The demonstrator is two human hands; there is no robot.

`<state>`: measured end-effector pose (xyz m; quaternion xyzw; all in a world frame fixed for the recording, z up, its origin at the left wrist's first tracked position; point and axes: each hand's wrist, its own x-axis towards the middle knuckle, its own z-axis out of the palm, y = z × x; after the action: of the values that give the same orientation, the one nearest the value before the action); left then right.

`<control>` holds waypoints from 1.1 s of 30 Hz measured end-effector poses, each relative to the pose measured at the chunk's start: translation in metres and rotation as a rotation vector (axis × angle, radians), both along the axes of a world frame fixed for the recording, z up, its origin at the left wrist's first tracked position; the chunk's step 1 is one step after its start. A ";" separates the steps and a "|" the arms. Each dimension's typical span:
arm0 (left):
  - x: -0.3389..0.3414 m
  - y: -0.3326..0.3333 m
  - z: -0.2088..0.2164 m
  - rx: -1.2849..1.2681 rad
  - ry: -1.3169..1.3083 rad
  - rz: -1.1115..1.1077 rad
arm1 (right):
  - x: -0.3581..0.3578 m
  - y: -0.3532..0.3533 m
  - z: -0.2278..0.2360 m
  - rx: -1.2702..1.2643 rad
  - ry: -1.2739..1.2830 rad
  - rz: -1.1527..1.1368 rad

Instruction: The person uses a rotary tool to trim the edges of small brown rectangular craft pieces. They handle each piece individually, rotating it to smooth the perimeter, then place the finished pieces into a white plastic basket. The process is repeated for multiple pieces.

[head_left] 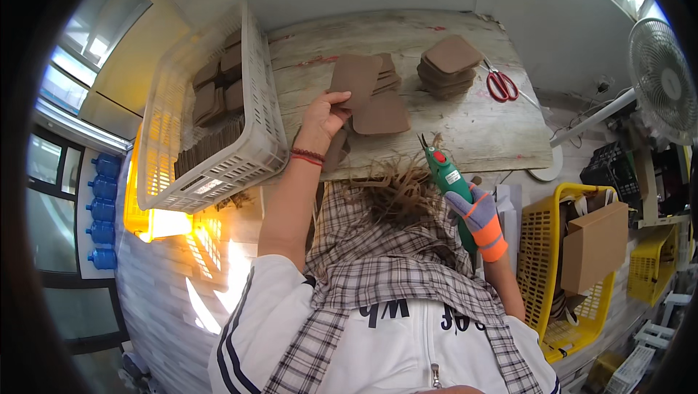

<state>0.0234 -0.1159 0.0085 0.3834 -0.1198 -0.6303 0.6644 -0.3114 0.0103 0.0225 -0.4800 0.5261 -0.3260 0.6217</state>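
My left hand (pixel 327 116) pinches the lower edge of a brown rounded-corner sheet (pixel 356 78), held over the table. Under and beside it lie other brown pieces, one of them a flat brown sheet (pixel 382 114) near the table's front. In its purple and orange work glove, my right hand (pixel 480 218) wraps round green electric scissors (pixel 445 169) with a red button. Their narrow dark tips point up toward the table, apart from the sheets. A tangle of brown trimmings (pixel 400 194) rests on my checked apron, below the table edge.
A neat stack of brown pieces (pixel 451 59) stands at the table's right, beside red-handled scissors (pixel 502 86). On the left, a white plastic crate (pixel 251 103) holds more brown pieces. A yellow crate (pixel 538 248) with a cardboard box (pixel 592 248) is at right, below a fan (pixel 663 74).
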 end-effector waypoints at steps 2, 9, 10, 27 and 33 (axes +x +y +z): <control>-0.028 0.019 -0.002 -0.076 0.138 0.026 | 0.003 -0.003 -0.006 -0.008 0.017 -0.030; -0.105 0.048 0.002 -0.227 0.463 0.023 | 0.012 0.009 0.008 -0.128 -0.009 -0.167; -0.110 0.048 0.003 -0.247 0.479 0.024 | 0.011 0.011 0.008 -0.140 0.000 -0.167; -0.158 0.077 0.000 -0.231 0.422 -0.174 | 0.011 0.014 0.032 -0.172 -0.093 -0.229; -0.160 0.088 -0.004 -0.257 0.330 -0.273 | 0.006 0.010 0.041 -0.190 -0.108 -0.264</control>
<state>-0.1364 -0.0276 0.0048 0.1680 -0.1395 -0.7479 0.6269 -0.3052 0.0205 0.0634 -0.4453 0.5172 -0.4785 0.5525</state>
